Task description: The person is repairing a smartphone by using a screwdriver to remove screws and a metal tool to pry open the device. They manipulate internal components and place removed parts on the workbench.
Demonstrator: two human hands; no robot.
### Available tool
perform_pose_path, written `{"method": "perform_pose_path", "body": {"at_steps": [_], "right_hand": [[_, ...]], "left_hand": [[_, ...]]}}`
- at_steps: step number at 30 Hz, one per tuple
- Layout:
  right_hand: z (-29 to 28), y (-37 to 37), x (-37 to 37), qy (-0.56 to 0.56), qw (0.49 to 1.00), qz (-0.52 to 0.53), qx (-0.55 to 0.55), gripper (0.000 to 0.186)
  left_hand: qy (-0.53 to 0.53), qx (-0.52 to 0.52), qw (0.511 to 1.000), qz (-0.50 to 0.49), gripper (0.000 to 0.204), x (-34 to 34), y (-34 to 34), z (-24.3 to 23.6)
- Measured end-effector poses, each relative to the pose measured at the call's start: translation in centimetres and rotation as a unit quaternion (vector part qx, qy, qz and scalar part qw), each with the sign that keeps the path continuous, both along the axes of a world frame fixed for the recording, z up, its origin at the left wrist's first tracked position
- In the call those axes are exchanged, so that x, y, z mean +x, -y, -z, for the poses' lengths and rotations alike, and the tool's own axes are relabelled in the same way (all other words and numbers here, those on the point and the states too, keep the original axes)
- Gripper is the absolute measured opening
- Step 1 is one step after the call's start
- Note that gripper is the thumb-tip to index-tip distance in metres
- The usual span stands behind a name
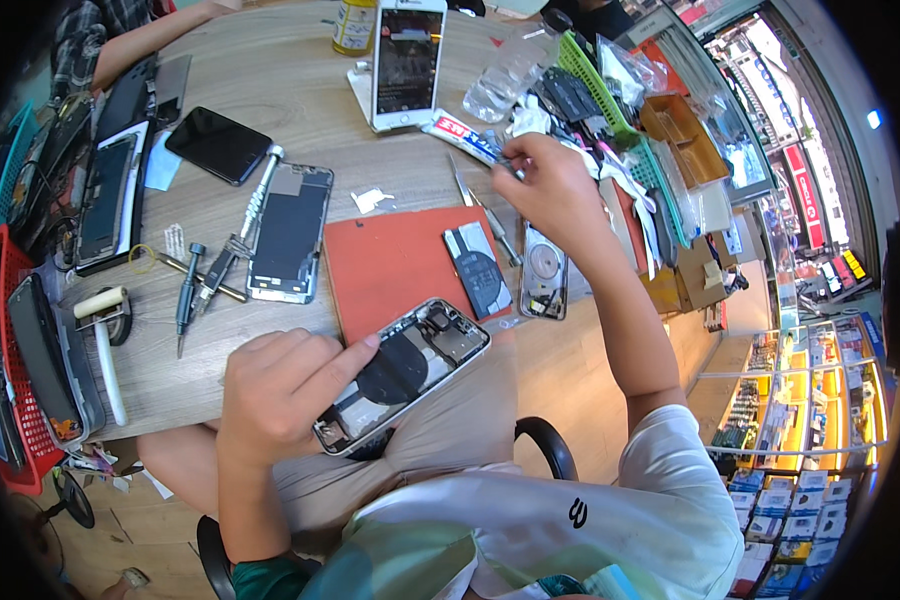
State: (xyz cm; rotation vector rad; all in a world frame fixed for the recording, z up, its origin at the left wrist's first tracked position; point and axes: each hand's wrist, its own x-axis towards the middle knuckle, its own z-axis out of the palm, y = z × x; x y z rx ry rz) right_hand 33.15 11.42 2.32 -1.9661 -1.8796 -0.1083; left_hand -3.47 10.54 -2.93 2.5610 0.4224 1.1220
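Observation:
My left hand (280,385) grips an opened phone housing (405,375) tilted over my lap at the table's front edge; its inner parts and a dark round patch show. My right hand (555,190) reaches to the far right, fingers pinched beside a white, red and blue tube (465,137); what is between them is too small to make out. A phone battery (478,268) lies on the red-brown mat (385,245) between my hands. Right of it are a thin pointed tool (503,238) and another phone housing (543,272). A detached phone screen (290,232) lies left of the mat.
A white smartphone (407,65) stands upright at the back. Screwdrivers (188,295), a black phone (218,145) and a white-handled roller (110,350) lie left. A red basket (32,400) holds phone parts. A clear bottle (510,75) and green baskets (590,85) crowd the right. Another person's arm (155,45) rests far left.

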Motion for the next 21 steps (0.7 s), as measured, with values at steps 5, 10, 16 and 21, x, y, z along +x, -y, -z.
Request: {"method": "perform_pose_path", "body": {"at_steps": [5,10,16,21], "right_hand": [[-3.0,3.8,-2.2,-0.349,0.929,-0.023,0.118,0.046],[-3.7,10.5,-7.4,-0.409,0.893,-0.052,0.179,0.045],[-1.6,14.5,-12.2,-0.153,0.952,-0.204,0.168,0.040],[-0.1,13.7,-13.5,-0.123,0.952,-0.234,0.155,0.043]], "left_hand": [[-0.014,-0.010,1.000,0.003,0.050,-0.3,0.0,0.0],[-0.012,-0.010,1.000,0.004,0.050,-0.5,0.1,-0.1],[-0.005,-0.001,1.000,0.006,0.053,-0.4,-0.1,0.9],[0.004,-0.008,1.000,0.004,0.051,-0.3,-0.1,0.9]]}}
